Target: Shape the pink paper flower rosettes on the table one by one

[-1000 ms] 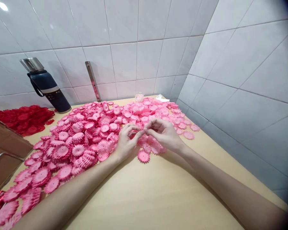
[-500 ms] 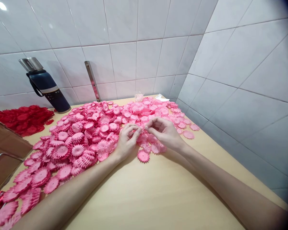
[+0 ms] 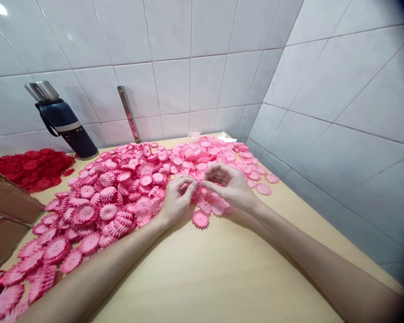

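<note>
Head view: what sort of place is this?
Probably an indoor handwork corner, home or workshop unclear: a pale tabletop beside tiled walls, heaped with pink frilled pieces.

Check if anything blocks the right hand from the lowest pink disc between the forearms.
Only a few pink pieces lie just beyond the disc, on the side toward the right hand; nothing visible covers the disc's middle.
</note>
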The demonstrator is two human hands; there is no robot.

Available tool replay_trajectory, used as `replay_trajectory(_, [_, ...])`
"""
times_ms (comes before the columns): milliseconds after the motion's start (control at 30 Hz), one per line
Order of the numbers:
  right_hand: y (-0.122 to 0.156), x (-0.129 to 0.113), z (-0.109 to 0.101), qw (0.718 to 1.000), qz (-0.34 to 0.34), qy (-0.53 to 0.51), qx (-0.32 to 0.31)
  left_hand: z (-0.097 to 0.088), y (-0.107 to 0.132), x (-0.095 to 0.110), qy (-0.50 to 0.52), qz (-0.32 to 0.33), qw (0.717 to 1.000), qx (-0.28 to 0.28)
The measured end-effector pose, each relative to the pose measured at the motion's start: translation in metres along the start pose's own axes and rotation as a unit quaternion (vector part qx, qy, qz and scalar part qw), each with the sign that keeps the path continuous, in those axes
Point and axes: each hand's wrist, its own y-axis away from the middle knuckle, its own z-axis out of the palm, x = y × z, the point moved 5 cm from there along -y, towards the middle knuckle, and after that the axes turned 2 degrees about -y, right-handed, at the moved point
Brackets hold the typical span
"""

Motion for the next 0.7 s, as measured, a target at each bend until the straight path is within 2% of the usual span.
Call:
replay_trajectory(100, [-0.002, 0.003, -0.006, 0.999, 0.014, -0.022, 0.032, 0.000, 0.001, -0.001, -0.009, -0.009, 1.000, 0.000])
replay_trajectory(200, [-0.004, 0.007, -0.017, 0.992, 0.025, -0.039, 0.116, -0.001, 0.001, 0.000, -0.013, -0.012, 1.000, 0.011])
replay_trajectory(300, [-0.003, 0.008, -0.022, 0.981, 0.011, -0.036, 0.188, -0.002, 0.001, 0.002, -0.024, -0.011, 0.999, 0.018])
replay_trajectory(433, [-0.001, 0.010, -0.021, 0.972, -0.017, -0.029, 0.231, -0.002, 0.002, 0.005, -0.037, -0.001, 0.999, 0.024])
replay_trajectory(533, [-0.001, 0.014, -0.038, 0.950, -0.017, -0.027, 0.310, -0.006, 0.004, 0.003, -0.009, -0.001, 0.998, 0.061])
replay_trajectory(600, [0.002, 0.017, -0.057, 0.919, -0.004, -0.035, 0.393, -0.009, 0.005, 0.000, 0.021, -0.007, 0.996, 0.087])
replay_trajectory(667, [0.000, 0.017, -0.065, 0.914, 0.001, -0.041, 0.403, -0.010, 0.004, -0.003, 0.035, -0.012, 0.995, 0.095])
replay_trajectory(700, [-0.001, 0.015, -0.064, 0.920, 0.002, -0.049, 0.389, -0.010, 0.004, -0.004, 0.033, -0.015, 0.995, 0.097])
